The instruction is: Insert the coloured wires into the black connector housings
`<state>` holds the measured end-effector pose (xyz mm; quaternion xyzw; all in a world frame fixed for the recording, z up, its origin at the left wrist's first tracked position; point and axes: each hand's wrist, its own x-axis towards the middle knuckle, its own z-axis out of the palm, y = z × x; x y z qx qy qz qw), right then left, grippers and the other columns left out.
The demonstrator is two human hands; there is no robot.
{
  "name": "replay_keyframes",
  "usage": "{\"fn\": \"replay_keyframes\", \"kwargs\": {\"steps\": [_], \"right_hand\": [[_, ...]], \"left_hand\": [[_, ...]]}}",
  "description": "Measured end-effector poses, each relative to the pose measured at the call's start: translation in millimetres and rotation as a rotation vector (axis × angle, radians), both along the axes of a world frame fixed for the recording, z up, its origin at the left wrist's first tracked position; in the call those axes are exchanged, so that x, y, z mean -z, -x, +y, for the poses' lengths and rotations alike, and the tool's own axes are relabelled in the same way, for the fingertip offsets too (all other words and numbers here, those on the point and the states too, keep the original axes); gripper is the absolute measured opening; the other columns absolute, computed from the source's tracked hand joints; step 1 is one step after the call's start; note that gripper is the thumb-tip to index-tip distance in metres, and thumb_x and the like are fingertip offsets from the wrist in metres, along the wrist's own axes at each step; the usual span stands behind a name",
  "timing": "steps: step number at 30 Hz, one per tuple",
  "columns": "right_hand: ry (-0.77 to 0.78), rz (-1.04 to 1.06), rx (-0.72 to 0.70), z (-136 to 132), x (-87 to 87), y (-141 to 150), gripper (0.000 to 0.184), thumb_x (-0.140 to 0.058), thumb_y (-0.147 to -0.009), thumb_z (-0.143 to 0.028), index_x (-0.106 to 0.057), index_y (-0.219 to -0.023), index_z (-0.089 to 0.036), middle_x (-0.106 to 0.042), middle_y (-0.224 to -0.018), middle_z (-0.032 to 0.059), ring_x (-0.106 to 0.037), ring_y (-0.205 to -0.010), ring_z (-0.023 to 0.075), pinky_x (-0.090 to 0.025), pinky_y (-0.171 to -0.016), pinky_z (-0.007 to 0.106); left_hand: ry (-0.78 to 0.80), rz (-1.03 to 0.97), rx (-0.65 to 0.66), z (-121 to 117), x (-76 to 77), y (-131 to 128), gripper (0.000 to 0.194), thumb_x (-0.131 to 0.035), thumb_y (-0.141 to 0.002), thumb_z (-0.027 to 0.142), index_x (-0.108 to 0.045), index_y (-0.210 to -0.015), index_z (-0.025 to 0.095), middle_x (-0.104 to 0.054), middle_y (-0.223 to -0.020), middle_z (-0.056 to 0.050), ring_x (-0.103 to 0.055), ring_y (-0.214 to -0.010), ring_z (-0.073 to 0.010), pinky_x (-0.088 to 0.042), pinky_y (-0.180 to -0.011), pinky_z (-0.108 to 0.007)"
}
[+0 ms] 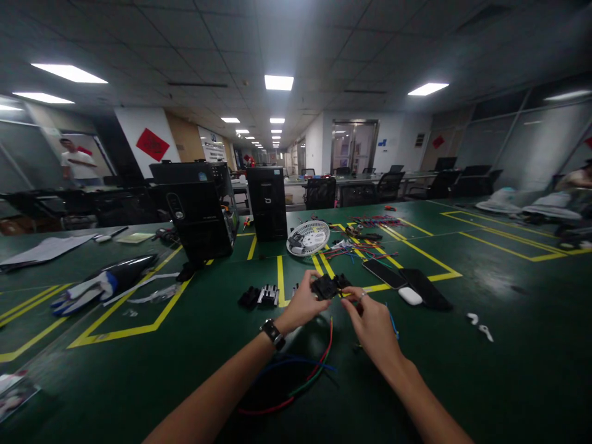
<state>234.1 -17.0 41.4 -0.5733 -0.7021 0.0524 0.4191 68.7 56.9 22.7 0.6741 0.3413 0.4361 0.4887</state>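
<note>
My left hand, with a dark watch at its wrist, grips a small black block-shaped plastic part between thumb and fingers. The fingers of my right hand are pinched together at the right side of that part; what lies between the fingertips is too small to make out. Another black piece shows just behind the fingertips. Below the hands, loose red, green and blue wires curve over the green table. Left of my left hand sit a black block and a silver-and-black block.
Two black computer cases stand at the back. A white perforated basket lies near wire bundles. To the right are a phone, a black pouch, a white case and earbuds. Gloves lie left.
</note>
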Motion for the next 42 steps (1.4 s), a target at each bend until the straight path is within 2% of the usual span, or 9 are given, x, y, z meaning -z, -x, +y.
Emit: {"fn": "replay_keyframes", "kwargs": {"steps": [2, 5, 11, 21, 24, 30, 34, 39, 42], "right_hand": [[-0.006, 0.029, -0.059, -4, 0.3, 7, 0.023, -0.047, -0.091, -0.026, -0.059, -0.109, -0.018, -0.072, -0.090, 0.0069, -0.069, -0.083, 0.0220, -0.050, -0.074, 0.031], [0.024, 0.082, -0.169, -10, 2.8, 18, 0.026, -0.046, -0.092, -0.025, -0.055, -0.116, -0.019, -0.073, -0.090, 0.0064, -0.070, -0.083, 0.0210, -0.052, -0.072, 0.030], [0.019, 0.043, -0.276, -16, 5.9, 30, 0.026, -0.045, -0.092, -0.022, -0.060, -0.114, -0.018, -0.073, -0.093, 0.0060, -0.070, -0.083, 0.0187, -0.054, -0.075, 0.027], [-0.063, -0.006, -0.282, -14, 9.2, 30, 0.027, -0.050, -0.089, -0.018, -0.066, -0.111, -0.018, -0.073, -0.101, 0.0072, -0.070, -0.088, 0.0198, -0.055, -0.079, 0.029], [-0.045, 0.003, -0.272, -14, 10.1, 29, 0.027, -0.049, -0.090, -0.019, -0.065, -0.113, -0.019, -0.074, -0.098, 0.0068, -0.071, -0.084, 0.0195, -0.056, -0.075, 0.029], [-0.038, 0.000, -0.302, -13, 12.9, 29, 0.029, -0.049, -0.090, -0.018, -0.065, -0.114, -0.020, -0.073, -0.100, 0.0068, -0.070, -0.088, 0.0199, -0.054, -0.079, 0.030], [-0.010, -0.005, -0.328, -12, 15.7, 29, 0.028, -0.049, -0.090, -0.018, -0.067, -0.112, -0.019, -0.073, -0.100, 0.0082, -0.070, -0.090, 0.0205, -0.053, -0.080, 0.029], [0.049, 0.051, -0.330, -11, 20.0, 29, 0.026, -0.049, -0.091, -0.022, -0.069, -0.108, -0.017, -0.073, -0.080, 0.0065, -0.070, -0.074, 0.0195, -0.053, -0.069, 0.027], [0.062, 0.082, -0.324, -10, 21.7, 31, 0.025, -0.049, -0.091, -0.023, -0.070, -0.105, -0.018, -0.072, -0.076, 0.0057, -0.069, -0.072, 0.0193, -0.052, -0.069, 0.027]], "left_hand": [[0.117, -0.184, 0.055, -18, 1.0, 8, 0.056, -0.071, -0.068, 0.018, -0.036, -0.110, 0.024, -0.056, -0.101, -0.003, -0.060, -0.089, -0.0164, -0.047, -0.079, -0.030], [0.209, -0.315, 0.071, -38, 3.0, 18, 0.058, -0.074, -0.065, 0.018, -0.035, -0.107, 0.025, -0.059, -0.098, -0.001, -0.061, -0.090, -0.0168, -0.047, -0.080, -0.031], [0.271, -0.518, 0.126, -48, 4.8, 22, 0.062, -0.076, -0.065, 0.017, -0.030, -0.106, 0.026, -0.059, -0.120, -0.010, -0.060, -0.108, -0.0228, -0.042, -0.096, -0.043], [0.141, -0.406, 0.056, -44, 15.4, 24, 0.057, -0.072, -0.071, 0.016, -0.030, -0.109, 0.025, -0.062, -0.106, -0.006, -0.063, -0.098, -0.0195, -0.046, -0.092, -0.040], [0.124, -0.389, 0.057, -45, 15.1, 24, 0.054, -0.069, -0.073, 0.017, -0.030, -0.110, 0.025, -0.061, -0.110, -0.007, -0.062, -0.101, -0.0196, -0.046, -0.093, -0.040], [0.093, -0.355, 0.062, -50, 13.3, 22, 0.051, -0.066, -0.074, 0.014, -0.031, -0.109, 0.025, -0.051, -0.128, -0.011, -0.059, -0.107, -0.0193, -0.044, -0.096, -0.042], [0.069, -0.332, 0.088, -51, 13.3, 22, 0.053, -0.062, -0.072, 0.008, -0.032, -0.112, 0.025, -0.048, -0.129, -0.011, -0.056, -0.110, -0.0194, -0.043, -0.097, -0.041], [0.127, -0.299, 0.103, -53, 12.2, 26, 0.056, -0.054, -0.068, 0.001, -0.034, -0.115, 0.025, -0.053, -0.119, -0.007, -0.054, -0.111, -0.0196, -0.042, -0.097, -0.038], [0.222, -0.351, 0.097, -55, 9.9, 27, 0.050, -0.054, -0.073, 0.008, -0.036, -0.117, 0.025, -0.053, -0.118, -0.008, -0.055, -0.109, -0.0196, -0.043, -0.096, -0.037]]}}
